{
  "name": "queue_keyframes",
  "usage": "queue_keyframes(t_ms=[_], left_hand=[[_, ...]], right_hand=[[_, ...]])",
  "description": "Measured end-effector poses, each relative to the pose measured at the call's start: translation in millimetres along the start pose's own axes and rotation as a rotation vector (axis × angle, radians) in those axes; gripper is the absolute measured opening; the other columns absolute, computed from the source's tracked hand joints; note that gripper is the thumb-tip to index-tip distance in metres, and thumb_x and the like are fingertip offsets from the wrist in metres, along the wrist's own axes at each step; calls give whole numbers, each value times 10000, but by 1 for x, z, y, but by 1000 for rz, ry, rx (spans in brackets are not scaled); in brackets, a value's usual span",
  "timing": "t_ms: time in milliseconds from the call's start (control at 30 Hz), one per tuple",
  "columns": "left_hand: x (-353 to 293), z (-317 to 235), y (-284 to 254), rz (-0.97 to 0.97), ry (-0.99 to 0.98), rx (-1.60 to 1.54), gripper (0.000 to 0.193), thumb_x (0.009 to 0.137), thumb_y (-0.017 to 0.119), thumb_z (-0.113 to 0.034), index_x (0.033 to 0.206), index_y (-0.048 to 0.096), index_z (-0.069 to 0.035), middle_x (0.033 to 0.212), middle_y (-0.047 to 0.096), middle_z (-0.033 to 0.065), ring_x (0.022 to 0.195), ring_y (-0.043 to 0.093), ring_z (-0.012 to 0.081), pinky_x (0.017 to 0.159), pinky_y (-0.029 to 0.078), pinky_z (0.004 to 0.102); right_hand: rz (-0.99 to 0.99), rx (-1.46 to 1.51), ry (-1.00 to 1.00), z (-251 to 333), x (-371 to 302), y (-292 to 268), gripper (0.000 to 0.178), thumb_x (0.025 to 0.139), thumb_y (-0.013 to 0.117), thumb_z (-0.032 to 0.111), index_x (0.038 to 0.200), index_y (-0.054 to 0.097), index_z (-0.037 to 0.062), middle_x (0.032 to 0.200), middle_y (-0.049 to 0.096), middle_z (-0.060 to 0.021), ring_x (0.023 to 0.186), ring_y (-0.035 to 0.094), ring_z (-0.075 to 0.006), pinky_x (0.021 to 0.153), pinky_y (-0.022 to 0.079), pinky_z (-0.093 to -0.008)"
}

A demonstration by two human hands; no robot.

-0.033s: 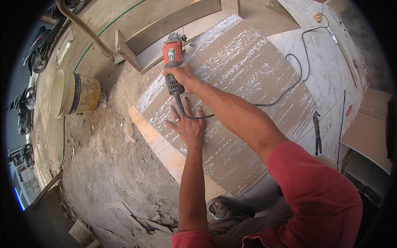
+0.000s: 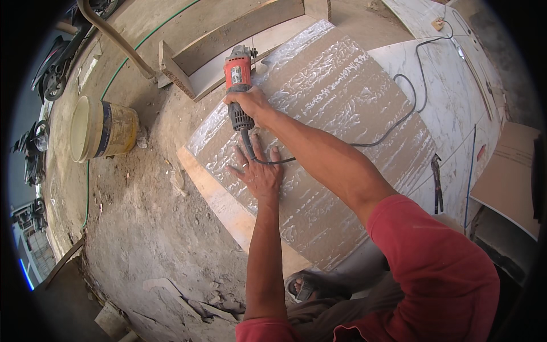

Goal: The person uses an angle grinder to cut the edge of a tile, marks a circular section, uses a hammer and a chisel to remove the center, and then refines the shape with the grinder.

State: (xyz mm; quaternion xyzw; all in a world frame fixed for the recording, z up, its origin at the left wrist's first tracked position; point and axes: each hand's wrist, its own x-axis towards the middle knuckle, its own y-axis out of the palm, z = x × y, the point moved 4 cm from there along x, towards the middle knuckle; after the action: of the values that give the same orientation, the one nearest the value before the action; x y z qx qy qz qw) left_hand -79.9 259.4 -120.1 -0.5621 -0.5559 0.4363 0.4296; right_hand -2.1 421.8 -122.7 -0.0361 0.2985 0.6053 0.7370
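My right hand [image 2: 250,104] is wrapped round the body of a red and black angle grinder [image 2: 238,74]. The grinder's metal head points away from me, at the far left edge of a large tile [image 2: 336,142]. That tile is tan with white streaks across its upward face. My left hand [image 2: 261,174] lies flat on the tile, fingers spread, a ring on one of them. The grinder's dark cord [image 2: 376,142] crosses over the left fingers, passes by my right forearm and runs off to the right. A pale board [image 2: 222,199] shows under the tile's near left edge.
A yellowed bucket [image 2: 105,128] lies tipped on the dirt floor at left. Beyond the tile stands a wooden frame [image 2: 239,34]. White marbled slabs [image 2: 444,74] spread to the right, with pliers-like black handles [image 2: 437,182] and a cardboard sheet [image 2: 504,171]. A green hose [image 2: 122,65] runs behind the bucket.
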Motion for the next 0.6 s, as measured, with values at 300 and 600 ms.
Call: queue_keyframes(t_ms=[300,600], left_hand=[[0,1,1,0,5,2,639,978,426,-498,1525,385,-170,1555,407,104,1490,242,381,1144,28,717],[0,0,0,6,1,-10,649,978,436,-497,1534,371,-168,1555,409,101,1490,241,383,1141,26,721]], right_hand=[[13,29,6,-2,1,1,234,662,776,117,822,664,-13,719,642,-75,546,600,-164,495,478,-337],[-11,-22,35,-2,-2,1,220,711,775,128,842,658,-5,691,618,-52,508,577,-148,467,479,-299]])
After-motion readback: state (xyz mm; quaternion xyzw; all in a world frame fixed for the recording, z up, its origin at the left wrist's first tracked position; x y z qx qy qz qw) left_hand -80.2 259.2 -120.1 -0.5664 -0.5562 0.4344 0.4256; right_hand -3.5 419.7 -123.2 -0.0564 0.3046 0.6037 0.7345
